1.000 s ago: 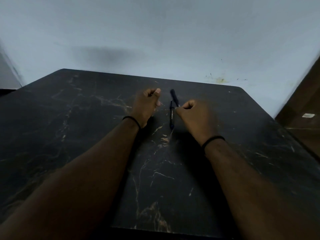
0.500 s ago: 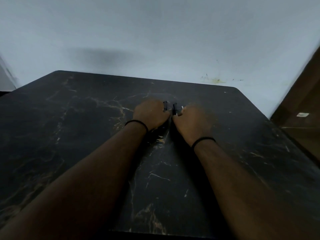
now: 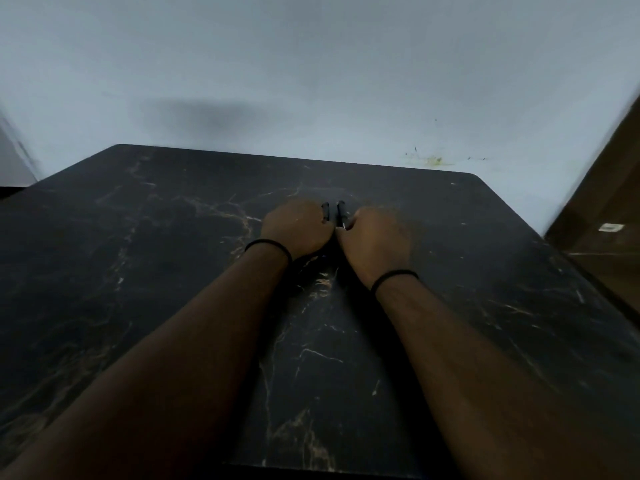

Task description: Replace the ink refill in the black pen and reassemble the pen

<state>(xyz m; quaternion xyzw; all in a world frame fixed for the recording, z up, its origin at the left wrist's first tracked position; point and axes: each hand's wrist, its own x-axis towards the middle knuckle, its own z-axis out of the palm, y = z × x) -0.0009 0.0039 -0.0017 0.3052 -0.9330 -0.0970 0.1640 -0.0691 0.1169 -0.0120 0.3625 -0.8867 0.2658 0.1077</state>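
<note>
Both hands rest side by side on the black marble table (image 3: 450, 306), near its far middle. My left hand (image 3: 294, 228) is closed on a short black pen piece (image 3: 325, 211) whose end sticks up past the knuckles. My right hand (image 3: 375, 237) is closed on another black pen piece (image 3: 341, 213), with a small pale tip showing at its lower end. The two pieces stand nearly parallel, a small gap apart. Most of each piece is hidden inside the fists. I see no separate refill.
A pale wall (image 3: 311, 81) rises just behind the table's far edge. A brown wooden surface (image 3: 609, 209) with a small white label stands at the right. Black bands circle both wrists.
My hands have come together from apart. Earlier the right hand held a longer black pen upright and the left was empty-looking; now each fist holds a short black piece.
</note>
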